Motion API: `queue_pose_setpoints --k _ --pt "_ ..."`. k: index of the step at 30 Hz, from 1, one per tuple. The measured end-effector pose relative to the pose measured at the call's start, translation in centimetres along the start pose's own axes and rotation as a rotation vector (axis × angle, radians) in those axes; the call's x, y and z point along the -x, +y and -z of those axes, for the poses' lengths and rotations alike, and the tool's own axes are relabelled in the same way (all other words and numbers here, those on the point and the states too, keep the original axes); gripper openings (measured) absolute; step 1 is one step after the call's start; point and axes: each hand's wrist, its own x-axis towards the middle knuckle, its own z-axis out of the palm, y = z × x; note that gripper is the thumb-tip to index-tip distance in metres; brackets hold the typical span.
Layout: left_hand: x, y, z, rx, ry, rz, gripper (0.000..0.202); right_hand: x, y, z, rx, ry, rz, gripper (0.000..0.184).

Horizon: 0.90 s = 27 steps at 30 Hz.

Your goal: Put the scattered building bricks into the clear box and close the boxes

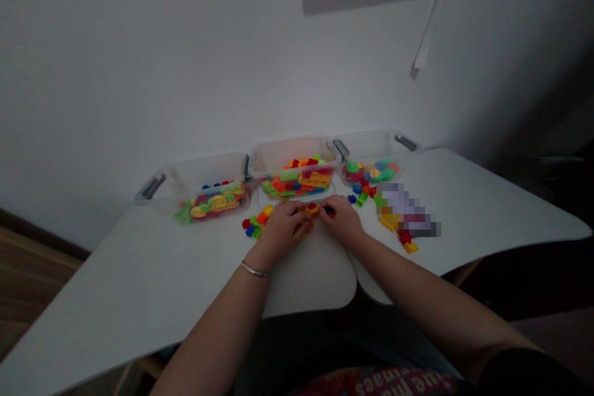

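My left hand [284, 229] and my right hand [342, 218] meet on the white table [153, 278], just in front of the middle bin. Both are closed around a small cluster of joined toy bricks [314, 209], red and yellow with a dark piece, held between the fingertips. A thin bracelet [254, 270] circles my left wrist. Loose bricks [256, 223] in red, green, blue and yellow lie just left of my left hand. More loose bricks [366, 193] lie to the right of my right hand.
Three clear plastic bins stand in a row against the wall: left bin [195, 180], middle bin [292, 154], right bin [371, 143], each holding coloured bricks. A blurred patch [411, 213] covers something among bricks at right. The table's front edge curves in toward me.
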Motion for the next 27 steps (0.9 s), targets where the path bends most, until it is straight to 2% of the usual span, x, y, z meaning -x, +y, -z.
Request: queue_pose_setpoints --k 4,9,13,19,21,23,27 --pt "-0.1 -0.2 -0.4 0.042 0.054 0.057 0.021 -0.2 -2.2 -1.0 -0.034 -0.053 0.087 0.013" --pt "-0.1 0.0 -0.6 0.016 0.098 0.139 0.029 0.2 -3.5 -1.6 -0.033 -0.114 0.135 0.034" --pt "0.0 0.3 -0.4 -0.011 0.065 0.141 0.029 0.7 -3.4 -1.0 0.034 -0.147 0.161 0.048" --pt "-0.2 0.7 0.0 -0.092 0.013 0.095 0.036 1.3 -1.5 1.3 0.184 -0.050 0.171 0.045" --pt "-0.2 0.9 0.2 -0.115 -0.011 0.082 0.038 1.8 -0.3 2.1 0.280 0.021 0.128 0.047" --pt "-0.3 1.1 0.4 -0.125 -0.037 0.070 0.038 2.1 1.2 2.9 0.396 0.097 0.021 0.050" --pt "-0.3 1.3 0.6 -0.135 -0.061 0.065 0.034 2.0 4.2 3.7 0.557 0.076 -0.228 0.058"
